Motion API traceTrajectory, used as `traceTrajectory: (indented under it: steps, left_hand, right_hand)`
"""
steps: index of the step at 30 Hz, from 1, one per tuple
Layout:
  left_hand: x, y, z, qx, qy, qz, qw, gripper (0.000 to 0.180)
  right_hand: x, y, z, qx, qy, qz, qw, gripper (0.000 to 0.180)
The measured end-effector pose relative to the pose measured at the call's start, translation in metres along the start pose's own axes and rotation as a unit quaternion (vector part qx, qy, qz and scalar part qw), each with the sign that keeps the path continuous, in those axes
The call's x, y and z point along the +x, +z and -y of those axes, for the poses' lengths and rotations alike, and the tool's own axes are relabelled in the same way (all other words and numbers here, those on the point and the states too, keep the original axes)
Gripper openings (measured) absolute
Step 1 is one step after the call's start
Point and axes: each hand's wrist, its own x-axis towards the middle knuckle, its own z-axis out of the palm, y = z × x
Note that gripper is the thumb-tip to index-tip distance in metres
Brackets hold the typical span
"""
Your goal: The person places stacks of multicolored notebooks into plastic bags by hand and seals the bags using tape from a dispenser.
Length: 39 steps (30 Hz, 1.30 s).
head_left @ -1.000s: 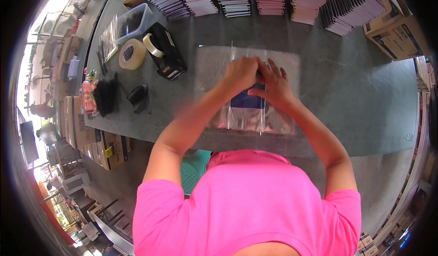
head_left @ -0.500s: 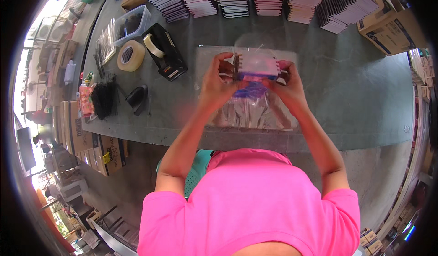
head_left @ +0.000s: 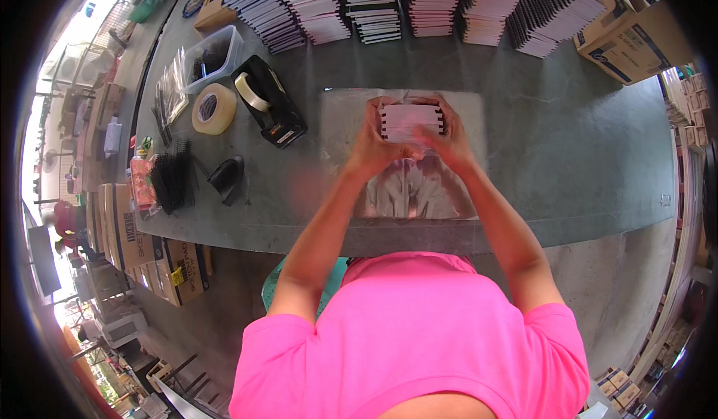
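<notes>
A small stack of comb-bound notebooks (head_left: 410, 120), pale with black binding teeth along both sides, is held between my two hands. My left hand (head_left: 372, 144) curls round its left side, and my right hand (head_left: 451, 141) grips its right side, thumb across the near edge. Beneath them lies a pile of clear, shiny plastic bags (head_left: 411, 195), its near half wrinkled and reflecting light. Whether the notebooks touch the plastic or hover just over it I cannot tell.
Rows of stacked notebooks (head_left: 372, 8) line the far edge. To the left are a tape dispenser (head_left: 278, 112), a tape roll (head_left: 214, 109), a clear plastic tub (head_left: 213, 60), black bristly strips (head_left: 172, 176) and a black curved piece (head_left: 226, 174). An open cardboard box (head_left: 632, 45) stands far right.
Both hands have closed in round the notebooks, which now sit squarer and more level. Their blue-purple near side no longer shows. The view has shifted slightly.
</notes>
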Motion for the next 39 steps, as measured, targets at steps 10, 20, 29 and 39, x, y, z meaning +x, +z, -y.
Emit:
traceTrajectory:
  steps: [10, 20, 29, 39]
  left_hand:
    - [0.0, -0.002, -0.026, 0.213, 0.146, -0.071, 0.963, 0.092]
    - [-0.014, 0.008, -0.122, 0.664, 0.188, 0.238, 0.683, 0.038]
    - [0.027, -0.031, -0.143, 0.629, 0.348, 0.162, 0.676, 0.01]
    - [0.052, 0.0, -0.124, 0.584, 0.342, 0.241, 0.696, 0.012]
  right_hand:
    - [-0.01, -0.006, -0.005, -0.007, -0.067, -0.1, 0.993, 0.051]
    - [-0.052, -0.008, 0.0, -0.356, -0.284, -0.155, 0.877, 0.04]
    - [-0.028, -0.009, 0.021, -0.475, -0.357, -0.004, 0.805, 0.034]
    - [-0.027, -0.002, 0.035, -0.491, -0.333, -0.005, 0.805, 0.024]
